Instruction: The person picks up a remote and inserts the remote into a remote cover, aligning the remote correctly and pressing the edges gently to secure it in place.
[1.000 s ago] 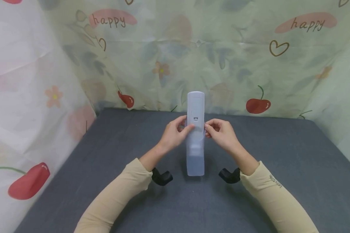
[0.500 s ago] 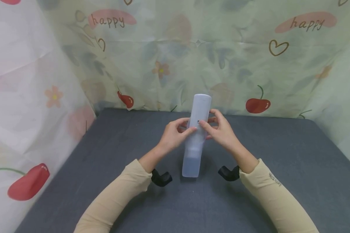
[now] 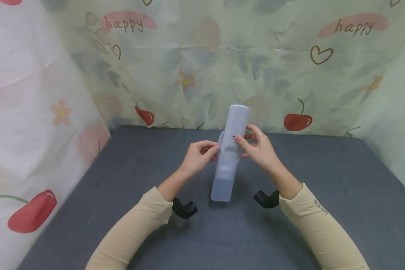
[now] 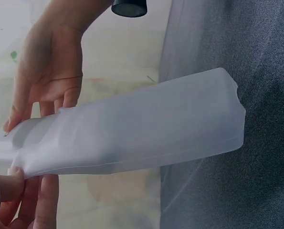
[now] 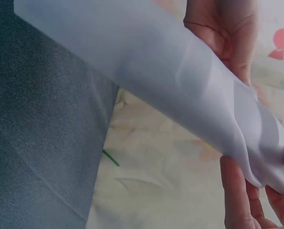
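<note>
A long white remote control stands tilted above the table, with a small dark latch slot on the face toward me. Its lower part sits inside a translucent, soft-looking sleeve, whose far end looks hollow. My left hand pinches the sleeve's rim at the left side between thumb and fingers. On the right, my right hand grips the remote, thumb by the slot and fingers behind it. The left wrist view shows the sleeve stretching away from both hands. In the right wrist view, its loose rim bulges near my right fingers.
A dark grey tabletop lies below. Patterned cloth hangs behind and at the sides. Black curved pieces stick out at both wrists, beside the cream sleeves of the clothing.
The remote's top has leaned right. My right hand has gone from pinching the right edge to gripping the remote. My left thumb has left the face for the left rim, which now stands out.
</note>
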Demonstrator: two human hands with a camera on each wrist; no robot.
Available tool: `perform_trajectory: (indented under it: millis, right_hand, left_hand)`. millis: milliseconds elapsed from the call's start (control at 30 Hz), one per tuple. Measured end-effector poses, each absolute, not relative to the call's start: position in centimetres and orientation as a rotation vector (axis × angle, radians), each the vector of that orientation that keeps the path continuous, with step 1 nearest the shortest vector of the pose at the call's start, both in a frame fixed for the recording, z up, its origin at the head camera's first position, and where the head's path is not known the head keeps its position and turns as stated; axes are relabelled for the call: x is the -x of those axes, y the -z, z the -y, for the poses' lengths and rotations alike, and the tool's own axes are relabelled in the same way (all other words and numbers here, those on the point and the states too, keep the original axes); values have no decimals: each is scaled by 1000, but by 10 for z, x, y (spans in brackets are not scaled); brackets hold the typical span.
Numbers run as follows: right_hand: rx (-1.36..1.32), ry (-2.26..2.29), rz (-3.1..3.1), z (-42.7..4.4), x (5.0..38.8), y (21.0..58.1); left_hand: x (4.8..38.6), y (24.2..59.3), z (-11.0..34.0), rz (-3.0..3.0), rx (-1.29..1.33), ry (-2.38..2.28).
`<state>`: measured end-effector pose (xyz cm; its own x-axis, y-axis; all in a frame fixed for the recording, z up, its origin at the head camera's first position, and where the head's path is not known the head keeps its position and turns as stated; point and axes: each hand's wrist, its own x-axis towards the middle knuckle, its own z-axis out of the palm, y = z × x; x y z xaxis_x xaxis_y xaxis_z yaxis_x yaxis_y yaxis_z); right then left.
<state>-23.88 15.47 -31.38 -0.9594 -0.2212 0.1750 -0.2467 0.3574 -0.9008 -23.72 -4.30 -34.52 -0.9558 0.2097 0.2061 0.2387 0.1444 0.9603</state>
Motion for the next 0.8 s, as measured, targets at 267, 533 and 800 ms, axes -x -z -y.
perform_trajectory:
  millis: [267,533,800]
  right_hand:
    - [-471,-1752,2626,-155,242,315]
    - [-519,-1748,2669,-156,245,317]
    - [-552,-1724,2700,-154,246,319]
  left_hand:
    - [235,345,39,2306,395,1961]
    - [234,344,36,2276,347,1971]
    - [236,346,35,2292,284,1964]
